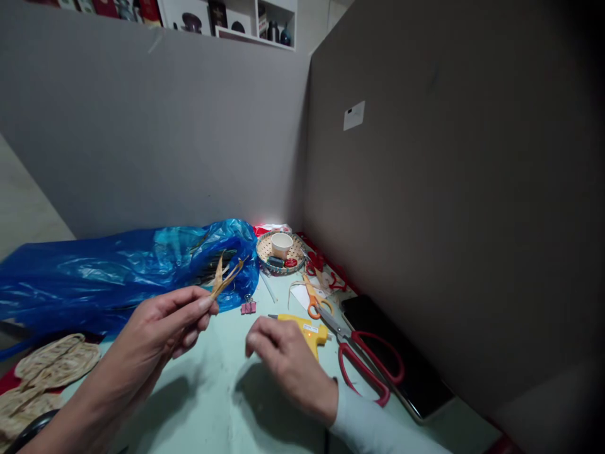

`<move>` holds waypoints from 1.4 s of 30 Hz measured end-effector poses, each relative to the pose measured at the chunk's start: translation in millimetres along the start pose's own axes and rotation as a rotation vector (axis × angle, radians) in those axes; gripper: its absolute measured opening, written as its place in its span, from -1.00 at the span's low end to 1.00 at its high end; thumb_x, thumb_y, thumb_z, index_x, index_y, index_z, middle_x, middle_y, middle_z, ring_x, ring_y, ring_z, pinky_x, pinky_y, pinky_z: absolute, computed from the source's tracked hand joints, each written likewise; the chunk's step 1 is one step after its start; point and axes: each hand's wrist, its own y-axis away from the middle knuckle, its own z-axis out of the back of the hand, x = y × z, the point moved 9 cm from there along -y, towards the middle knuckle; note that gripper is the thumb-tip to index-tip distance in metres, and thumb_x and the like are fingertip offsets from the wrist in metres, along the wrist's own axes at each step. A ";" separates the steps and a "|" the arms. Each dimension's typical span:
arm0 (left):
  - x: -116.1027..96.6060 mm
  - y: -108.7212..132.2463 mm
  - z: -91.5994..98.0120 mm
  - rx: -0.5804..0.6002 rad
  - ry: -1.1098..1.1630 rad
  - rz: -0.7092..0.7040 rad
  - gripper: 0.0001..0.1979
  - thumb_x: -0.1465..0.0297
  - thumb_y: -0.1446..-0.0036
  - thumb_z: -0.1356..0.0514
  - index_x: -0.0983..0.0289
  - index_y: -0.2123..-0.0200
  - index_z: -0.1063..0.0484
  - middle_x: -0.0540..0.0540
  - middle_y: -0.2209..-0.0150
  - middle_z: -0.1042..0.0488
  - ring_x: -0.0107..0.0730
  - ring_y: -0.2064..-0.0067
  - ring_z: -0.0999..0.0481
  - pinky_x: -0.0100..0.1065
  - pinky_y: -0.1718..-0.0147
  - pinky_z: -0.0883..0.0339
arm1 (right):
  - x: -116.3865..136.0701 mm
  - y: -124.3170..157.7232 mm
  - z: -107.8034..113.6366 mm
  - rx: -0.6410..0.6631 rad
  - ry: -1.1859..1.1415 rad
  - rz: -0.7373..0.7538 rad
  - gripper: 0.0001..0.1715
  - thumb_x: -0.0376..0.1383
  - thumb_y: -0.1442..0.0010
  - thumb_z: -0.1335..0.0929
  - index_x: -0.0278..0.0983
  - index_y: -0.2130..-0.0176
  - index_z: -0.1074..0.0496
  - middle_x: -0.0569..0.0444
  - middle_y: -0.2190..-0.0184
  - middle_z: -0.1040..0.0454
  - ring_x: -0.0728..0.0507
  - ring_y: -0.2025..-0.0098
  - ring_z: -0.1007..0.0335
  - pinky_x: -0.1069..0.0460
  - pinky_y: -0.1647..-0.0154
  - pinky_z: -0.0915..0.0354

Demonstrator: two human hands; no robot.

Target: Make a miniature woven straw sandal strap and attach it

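The left hand (174, 318) grips the base of a dry, straw-coloured strip (218, 288) between thumb and fingers, holding it up over the left part of the counter (212, 384). From that pinch the strip's long axis runs to the far side and slightly right, splitting into a fork, with one tip rising fairly straight and the other leaning further right. The right hand (290, 362) is to the right of the strip and a little nearer, a clear gap between them; its fingers are bent and partly turned away, so I cannot tell whether anything is between them. The relation that seems to count most is this sideways gap: the strip lies left and slightly far of the right hand, its free ends pointing away. The yellow glue gun (309, 331) lies just beyond the right hand, its nozzle toward the left and its body partly hidden; whether they touch is unclear. Of the two, the right hand is much closer to it. A pink binder clip (248, 308) sits between strip and glue gun, while the blue plastic bag (104, 271) spreads beyond the left hand.
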 end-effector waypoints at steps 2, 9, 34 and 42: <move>-3.6 -0.4 4.2 -0.034 0.024 -0.027 -0.62 0.13 0.37 -0.53 0.25 0.50 -0.61 0.00 0.59 -0.46 -0.62 0.63 -0.23 -0.58 0.67 -0.04 | -2.4 7.3 -22.5 0.101 0.106 0.026 -0.66 -0.35 -0.26 -0.30 -0.26 0.55 -0.28 0.20 0.60 -0.25 0.00 0.51 -0.16 0.06 0.40 -0.03; -5.4 -2.7 5.1 -0.025 0.026 -0.028 -0.58 0.12 0.39 -0.54 0.24 0.47 -0.62 0.03 0.57 -0.51 -0.59 0.62 -0.24 -0.56 0.68 -0.04 | 0.2 11.8 -28.5 0.176 0.366 0.172 -0.58 -0.33 -0.22 -0.31 -0.23 0.57 -0.06 0.25 0.64 -0.07 0.03 0.58 0.03 0.05 0.48 0.13; 1.6 8.0 -24.9 0.121 0.052 0.008 -0.43 0.15 0.21 -0.50 0.31 0.12 -0.56 -0.03 0.59 -0.50 -0.45 0.52 -0.33 -0.45 0.54 -0.20 | 30.8 17.1 -20.3 0.041 0.674 0.495 -0.67 -0.35 -0.16 -0.20 -0.20 0.50 0.10 0.23 0.66 -0.07 0.00 0.58 0.03 0.04 0.50 0.09; -12.7 10.8 -27.4 0.206 -0.075 -0.138 -0.74 0.20 -0.05 -0.37 0.28 0.31 -0.55 0.05 0.45 -0.60 -0.48 0.55 -0.37 -0.46 0.61 -0.22 | 41.4 18.7 -5.0 0.034 0.744 0.529 -0.68 -0.34 -0.33 -0.19 -0.22 0.48 -0.15 0.13 0.56 -0.31 -0.05 0.49 -0.16 0.03 0.43 -0.02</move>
